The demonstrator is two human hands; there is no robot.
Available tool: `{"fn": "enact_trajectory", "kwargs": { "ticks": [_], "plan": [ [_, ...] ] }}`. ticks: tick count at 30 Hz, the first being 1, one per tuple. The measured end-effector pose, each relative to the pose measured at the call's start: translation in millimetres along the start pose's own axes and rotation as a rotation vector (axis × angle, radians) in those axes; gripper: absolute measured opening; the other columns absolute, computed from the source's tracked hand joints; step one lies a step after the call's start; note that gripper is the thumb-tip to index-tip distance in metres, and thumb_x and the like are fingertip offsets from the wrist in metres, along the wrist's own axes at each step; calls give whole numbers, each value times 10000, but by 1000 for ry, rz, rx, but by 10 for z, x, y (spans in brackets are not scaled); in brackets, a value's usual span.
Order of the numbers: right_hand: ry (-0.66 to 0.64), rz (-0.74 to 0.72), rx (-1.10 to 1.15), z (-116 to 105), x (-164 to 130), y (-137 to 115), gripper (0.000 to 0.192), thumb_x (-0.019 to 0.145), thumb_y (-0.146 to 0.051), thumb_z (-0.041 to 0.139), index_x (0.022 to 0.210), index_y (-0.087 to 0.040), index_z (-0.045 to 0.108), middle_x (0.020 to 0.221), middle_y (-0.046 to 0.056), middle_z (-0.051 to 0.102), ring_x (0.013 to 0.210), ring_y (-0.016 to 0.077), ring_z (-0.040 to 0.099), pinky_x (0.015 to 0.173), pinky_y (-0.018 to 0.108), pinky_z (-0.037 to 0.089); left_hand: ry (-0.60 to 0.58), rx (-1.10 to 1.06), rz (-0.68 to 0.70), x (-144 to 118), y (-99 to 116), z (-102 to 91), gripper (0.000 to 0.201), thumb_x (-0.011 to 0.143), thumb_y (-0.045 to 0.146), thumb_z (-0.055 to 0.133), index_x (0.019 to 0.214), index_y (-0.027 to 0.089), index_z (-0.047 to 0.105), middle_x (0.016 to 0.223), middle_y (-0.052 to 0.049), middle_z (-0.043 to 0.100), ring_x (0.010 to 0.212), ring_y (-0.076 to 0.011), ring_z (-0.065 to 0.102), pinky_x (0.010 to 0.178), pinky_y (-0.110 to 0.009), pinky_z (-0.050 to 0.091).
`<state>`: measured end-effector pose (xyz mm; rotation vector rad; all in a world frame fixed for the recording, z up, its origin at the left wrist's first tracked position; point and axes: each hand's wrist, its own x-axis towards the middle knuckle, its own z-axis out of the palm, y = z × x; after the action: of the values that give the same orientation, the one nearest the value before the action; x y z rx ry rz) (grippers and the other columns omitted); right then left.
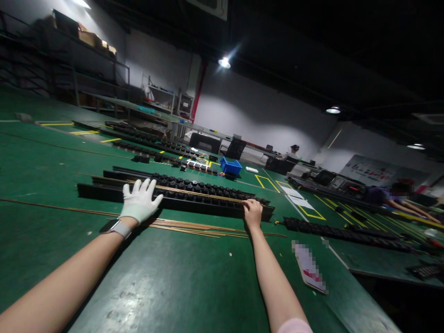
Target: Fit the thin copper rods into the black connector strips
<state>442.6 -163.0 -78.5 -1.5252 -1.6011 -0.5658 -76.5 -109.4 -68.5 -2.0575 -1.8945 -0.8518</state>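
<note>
Both arms reach fwd over a wide green table [180,282]. L hand [140,201], in a white glove w/ a watch [120,228] at the wrist, lies flat w/ fingers spread apart, palm down on the near edge of a long black rail [194,203] that runs left to right across the table; it presses rather than clamps, nothing closed in it. R hand [252,212] is bare, fingers curled together at the same rail's near edge, closer to its right end; knuckles face the camera, so can't tell whether it actually pinches anything. The rail carries a row of small black round parts [194,184] along its top, plus a thin brass-coloured rod [194,191] lying lengthwise on it. Just in front of the rail, between the two hands & the camera, a bundle of thin brass rods [194,226] lies flat on the table, passing under the L wrist area. More black rails sit further back [152,147] & to the right [347,231]. A blue bin [231,166] stands behind the main rail, well apart from both hands. A flat white card [310,270] lies on the table right of the R forearm. Other people sit at benches far right & in the background [293,151].
</note>
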Motion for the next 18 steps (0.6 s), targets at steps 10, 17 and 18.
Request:
{"fn": "enact_trajectory", "kwargs": {
  "ticks": [10, 17, 18],
  "plan": [
    [14, -7, -21, 21, -82, -42, 293, 1011, -195, 542, 1120, -256, 808, 1166, 95, 738, 1132, 260, 606, 1036, 401, 411, -10, 9, -13, 14, 3, 2, 845, 977, 608, 367, 1687, 157, 442, 1764, -181, 398, 1619, -453, 260, 1306, -695, 34],
    [119, 281, -112, -192, -159, -22, 744, 832, -127, 418, 1528, -269, 638, 1430, 136, 661, 1350, 313, 561, 1165, 509, 384, -12, -32, -24, 2, 27, -27, 818, 987, 587, 405, 1702, 190, 424, 1762, -188, 400, 1624, -458, 271, 1312, -686, 49],
    [148, 331, -122, -229, -182, 19, 802, 801, -127, 422, 1569, -268, 603, 1453, 148, 647, 1375, 333, 547, 1169, 541, 382, -14, -41, -27, 2, 28, -24, 817, 987, 583, 413, 1707, 197, 415, 1765, -188, 395, 1628, -459, 266, 1314, -685, 47]
  ]
}}
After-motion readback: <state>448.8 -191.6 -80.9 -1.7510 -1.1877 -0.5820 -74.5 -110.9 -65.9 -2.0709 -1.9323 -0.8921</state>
